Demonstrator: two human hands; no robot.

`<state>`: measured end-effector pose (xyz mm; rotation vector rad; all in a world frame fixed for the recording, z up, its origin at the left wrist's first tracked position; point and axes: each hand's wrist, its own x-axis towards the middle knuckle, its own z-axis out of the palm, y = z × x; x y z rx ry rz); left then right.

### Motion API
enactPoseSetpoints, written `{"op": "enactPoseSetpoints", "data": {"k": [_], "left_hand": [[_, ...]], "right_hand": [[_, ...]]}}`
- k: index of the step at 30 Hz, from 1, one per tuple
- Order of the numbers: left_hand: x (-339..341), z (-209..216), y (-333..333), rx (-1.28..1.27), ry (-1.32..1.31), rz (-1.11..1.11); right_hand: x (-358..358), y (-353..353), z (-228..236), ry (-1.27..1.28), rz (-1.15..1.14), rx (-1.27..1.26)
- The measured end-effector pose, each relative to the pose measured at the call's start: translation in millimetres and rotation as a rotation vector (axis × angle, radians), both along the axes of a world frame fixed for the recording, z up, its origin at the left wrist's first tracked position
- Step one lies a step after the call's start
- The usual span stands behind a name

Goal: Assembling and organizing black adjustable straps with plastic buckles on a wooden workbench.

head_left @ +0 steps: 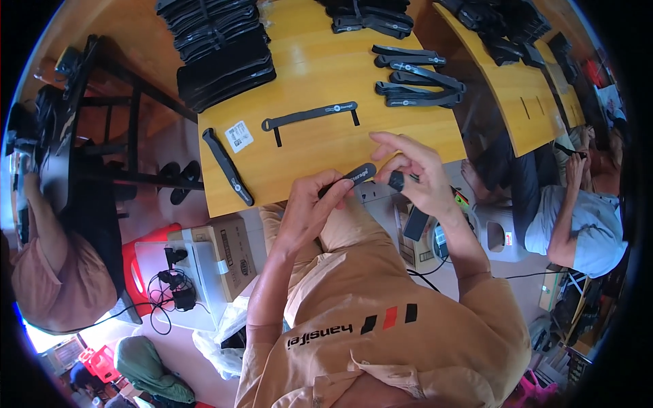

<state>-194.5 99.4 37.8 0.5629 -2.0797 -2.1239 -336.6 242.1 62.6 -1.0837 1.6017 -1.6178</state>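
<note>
Near the table's front edge, my left hand (314, 204) is closed on a black fabric strap (359, 174) with a rounded end and pale print. Just to its right, my right hand (420, 173) pinches a small black piece (396, 180) between thumb and fingers, its other fingers lifted. Whether that piece belongs to the strap, I cannot tell. Beyond my hands a similar strap (309, 116) lies crosswise on the yellow table (299, 158), by two short black strips. Another strap (228, 166) slants along the left edge, beside a white label (239, 136).
Tall stacks of black straps (221, 41) fill the far left of the table, with a looser pile (418, 76) at the right. On the floor at left, a cardboard box (228, 255) stands by a clear bin with black cables (178, 285). Other people sit on both sides.
</note>
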Motion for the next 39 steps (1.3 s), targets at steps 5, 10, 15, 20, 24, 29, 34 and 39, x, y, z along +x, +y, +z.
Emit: {"op": "enactPoseSetpoints", "data": {"k": [5,10,15,20,24,29,34,39], "left_hand": [[2.8,-3.8,-6.6,-0.127,0.003,-0.036],[33.2,-18.9,-54.3,-0.272,-0.115,-0.047],[34.7,-38.8,-91.9,-0.095,-0.103,0.016],[14.0,-51.9,-110.7,0.05,-0.125,0.33],[2.6,-63.5,-121.0,0.15,-0.08,0.336],[-9.5,-75.8,-123.8,-0.052,-0.092,0.375],[-21.7,-87.8,-128.7,-0.257,-0.168,0.459],[-29.0,-89.9,-134.2,-0.27,-0.221,0.527]], "right_hand": [[-2.7,0.1,-28.7,-0.177,-0.029,0.134],[-25.5,5.5,-42.8,-0.23,-0.176,0.136],[-38.6,-12.5,-64.4,-0.191,-0.17,0.174],[-52.7,-44.4,-78.9,-0.34,-0.189,0.158],[-63.2,-55.2,-96.6,-0.322,-0.295,0.187],[-69.0,-64.3,-111.9,-0.337,-0.357,0.122],[-79.9,-75.6,-120.6,-0.322,-0.332,0.094],[-89.8,-81.7,-119.7,-0.169,-0.375,0.211]]}}
